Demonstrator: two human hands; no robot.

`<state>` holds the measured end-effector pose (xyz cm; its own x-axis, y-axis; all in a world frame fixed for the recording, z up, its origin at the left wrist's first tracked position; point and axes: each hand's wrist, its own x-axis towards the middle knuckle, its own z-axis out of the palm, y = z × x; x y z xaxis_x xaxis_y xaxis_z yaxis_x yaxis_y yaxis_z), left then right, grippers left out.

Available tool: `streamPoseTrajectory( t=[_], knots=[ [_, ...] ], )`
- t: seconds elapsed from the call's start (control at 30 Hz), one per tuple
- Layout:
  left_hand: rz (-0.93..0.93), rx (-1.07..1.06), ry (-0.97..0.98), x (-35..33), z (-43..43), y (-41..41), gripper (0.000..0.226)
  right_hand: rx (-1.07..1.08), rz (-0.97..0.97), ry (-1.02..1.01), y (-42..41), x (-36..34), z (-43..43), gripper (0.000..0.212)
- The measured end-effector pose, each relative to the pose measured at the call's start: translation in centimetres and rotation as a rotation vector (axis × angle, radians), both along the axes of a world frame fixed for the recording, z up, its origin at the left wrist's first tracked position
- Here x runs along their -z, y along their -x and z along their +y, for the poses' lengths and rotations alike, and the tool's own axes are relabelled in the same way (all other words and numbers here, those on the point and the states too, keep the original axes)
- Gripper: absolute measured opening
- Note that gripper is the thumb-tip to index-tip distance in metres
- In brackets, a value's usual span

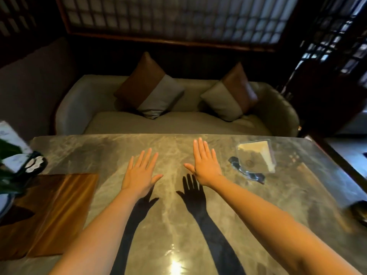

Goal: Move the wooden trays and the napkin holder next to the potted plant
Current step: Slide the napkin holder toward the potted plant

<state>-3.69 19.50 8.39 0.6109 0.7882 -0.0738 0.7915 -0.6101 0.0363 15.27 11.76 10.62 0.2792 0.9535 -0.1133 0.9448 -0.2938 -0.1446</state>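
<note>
Trays (53, 213) lie flat at the surface's left edge, one partly over the other by the look of the seam, just beside the plant (8, 155), whose leaves and dark pot show at far left. Napkin holder (258, 155), clear, with a pale folded napkin in it, sits at far right, well apart from the plant. A dark object lies touching its near-left corner; too blurred to identify.

Risks, as judged: the holder looks light and see-through, so a quick grab could tip it or shed the napkin. The polished surface (168, 225) may let it skid. Carrying it leftward, an arm could brush the leaves or nudge the trays.

Left hand (140, 173) and right hand (204, 163) both hover palm-down mid-surface, fingers spread wide, holding nothing. Forearms extended forward; shadows fall beneath them.
</note>
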Motion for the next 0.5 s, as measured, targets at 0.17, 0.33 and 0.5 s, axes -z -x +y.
streamPoseTrajectory(
  t=[0.17, 0.33, 0.5],
  knots=[
    [-0.054, 0.054, 0.024, -0.7, -2.5, -7.5, 0.071, 0.101, -0.023, -0.017, -6.8, -1.2, -5.0, 0.079],
    [-0.085, 0.126, 0.089, -1.3, -5.0, -15.0, 0.072, 0.192, -0.008, -0.019, -12.5, -1.5, -8.7, 0.08],
    [-0.069, 0.216, 0.111, -1.3, -7.3, -21.4, 0.078, 0.255, -0.004, -0.047, -17.3, -0.5, -11.1, 0.084]
  ],
)
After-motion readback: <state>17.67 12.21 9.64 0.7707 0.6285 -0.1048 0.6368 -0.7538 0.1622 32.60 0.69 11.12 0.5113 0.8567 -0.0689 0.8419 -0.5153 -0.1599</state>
